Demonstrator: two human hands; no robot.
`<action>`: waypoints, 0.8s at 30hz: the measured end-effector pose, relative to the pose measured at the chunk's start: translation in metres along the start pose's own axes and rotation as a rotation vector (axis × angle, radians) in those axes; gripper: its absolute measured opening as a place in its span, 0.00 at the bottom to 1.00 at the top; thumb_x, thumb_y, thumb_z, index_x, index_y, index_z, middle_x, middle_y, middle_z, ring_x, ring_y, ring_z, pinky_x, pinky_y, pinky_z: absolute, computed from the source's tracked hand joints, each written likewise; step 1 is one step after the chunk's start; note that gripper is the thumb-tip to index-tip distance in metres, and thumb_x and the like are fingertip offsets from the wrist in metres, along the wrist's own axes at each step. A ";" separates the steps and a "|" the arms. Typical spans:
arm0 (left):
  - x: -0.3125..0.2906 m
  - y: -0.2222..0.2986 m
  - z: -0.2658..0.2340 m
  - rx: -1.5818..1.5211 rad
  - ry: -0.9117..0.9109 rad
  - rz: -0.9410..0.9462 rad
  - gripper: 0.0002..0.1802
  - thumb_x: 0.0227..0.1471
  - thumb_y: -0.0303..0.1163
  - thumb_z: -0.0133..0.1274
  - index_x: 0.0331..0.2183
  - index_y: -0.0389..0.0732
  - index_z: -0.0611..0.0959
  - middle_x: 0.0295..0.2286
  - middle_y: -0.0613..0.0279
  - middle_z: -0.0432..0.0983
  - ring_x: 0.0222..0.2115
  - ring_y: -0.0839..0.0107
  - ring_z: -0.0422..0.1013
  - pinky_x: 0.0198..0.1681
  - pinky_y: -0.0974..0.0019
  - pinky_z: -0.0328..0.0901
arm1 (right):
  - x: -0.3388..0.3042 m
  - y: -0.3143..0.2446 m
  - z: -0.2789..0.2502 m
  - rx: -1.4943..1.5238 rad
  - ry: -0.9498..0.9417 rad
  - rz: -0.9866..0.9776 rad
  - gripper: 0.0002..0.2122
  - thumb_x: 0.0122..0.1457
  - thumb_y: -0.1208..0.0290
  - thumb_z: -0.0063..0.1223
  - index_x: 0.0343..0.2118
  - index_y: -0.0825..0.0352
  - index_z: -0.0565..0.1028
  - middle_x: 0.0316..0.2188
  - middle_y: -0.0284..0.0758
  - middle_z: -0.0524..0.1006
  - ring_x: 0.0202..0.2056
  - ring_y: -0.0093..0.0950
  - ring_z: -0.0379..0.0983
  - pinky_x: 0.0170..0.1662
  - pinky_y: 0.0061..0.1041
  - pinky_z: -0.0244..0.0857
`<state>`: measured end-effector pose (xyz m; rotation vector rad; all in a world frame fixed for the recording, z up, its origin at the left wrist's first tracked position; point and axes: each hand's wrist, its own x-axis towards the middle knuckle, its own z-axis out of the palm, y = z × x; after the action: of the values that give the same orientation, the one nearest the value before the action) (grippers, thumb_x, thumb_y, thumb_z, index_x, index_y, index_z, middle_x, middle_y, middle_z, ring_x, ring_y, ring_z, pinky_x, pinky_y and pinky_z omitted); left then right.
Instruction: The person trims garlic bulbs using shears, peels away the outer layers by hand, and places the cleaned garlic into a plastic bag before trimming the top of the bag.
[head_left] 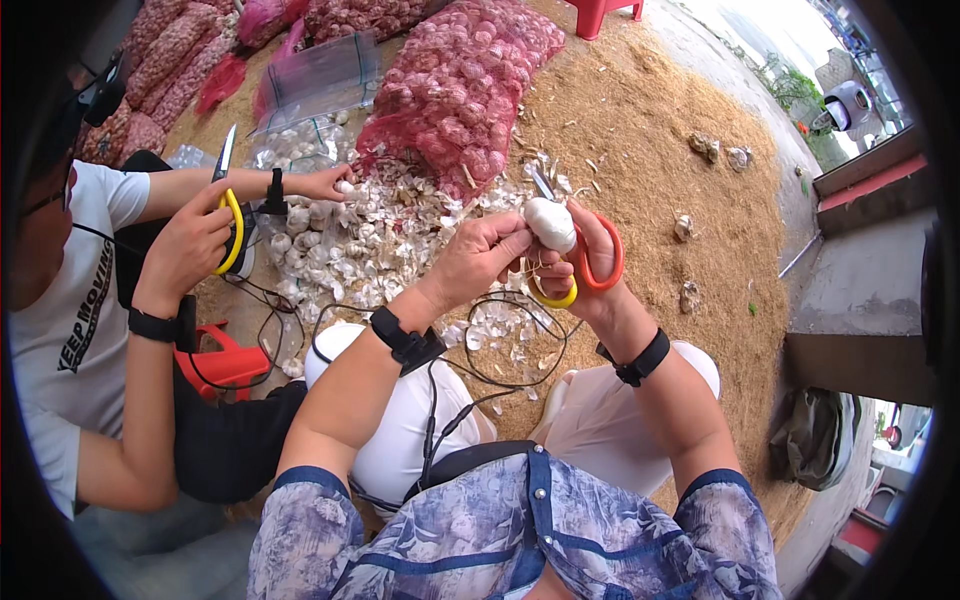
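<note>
A white garlic bulb [549,224] is raised in front of me, between my two hands. My left hand [478,262] has its fingers closed, with thumb and fingertips against the bulb's left side. Scissors [601,262] with red and yellow handles are held in my right hand [592,285]; their handle loops are around its fingers. Part of the blade shows beyond the bulb. The right fingertips also lie close under the bulb, where roots or skin strands hang. Below, papery garlic skins [420,225] are scattered over the ground.
At left, a co-worker's hand [190,245] holds yellow-handled scissors; their other hand [325,184] reaches to the garlic pile. A pink mesh sack of garlic [450,80] lies beyond. Black cables [490,380] loop near my knees. A red stool [225,360] stands beside the co-worker.
</note>
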<state>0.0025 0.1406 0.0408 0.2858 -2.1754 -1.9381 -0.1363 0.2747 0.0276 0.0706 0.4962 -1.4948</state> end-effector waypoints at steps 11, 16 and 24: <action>-0.002 -0.030 -0.023 1.019 0.449 0.143 0.23 0.61 0.44 0.48 0.49 0.37 0.75 0.37 0.65 0.75 0.34 0.73 0.72 0.37 0.68 0.70 | 0.000 0.004 0.006 -0.676 0.218 -0.372 0.19 0.57 0.50 0.53 0.35 0.64 0.72 0.19 0.28 0.70 0.17 0.16 0.63 0.19 0.15 0.58; 0.002 -0.014 -0.011 -0.341 -0.090 -0.444 0.31 0.60 0.56 0.44 0.51 0.40 0.70 0.38 0.62 0.74 0.34 0.73 0.74 0.34 0.71 0.70 | -0.006 0.007 0.017 -1.322 0.435 -0.725 0.21 0.50 0.58 0.66 0.39 0.66 0.71 0.20 0.30 0.73 0.21 0.18 0.68 0.26 0.22 0.64; -0.003 -0.012 -0.005 -0.436 0.027 -0.420 0.23 0.58 0.53 0.49 0.43 0.43 0.71 0.26 0.68 0.70 0.20 0.81 0.65 0.16 0.79 0.58 | -0.007 0.015 0.014 -1.271 0.220 -0.592 0.21 0.51 0.72 0.64 0.47 0.67 0.68 0.26 0.31 0.78 0.26 0.14 0.71 0.29 0.18 0.65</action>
<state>0.0071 0.1358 0.0289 0.7274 -1.7081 -2.5428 -0.1177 0.2784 0.0388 -0.9855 1.6634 -1.4729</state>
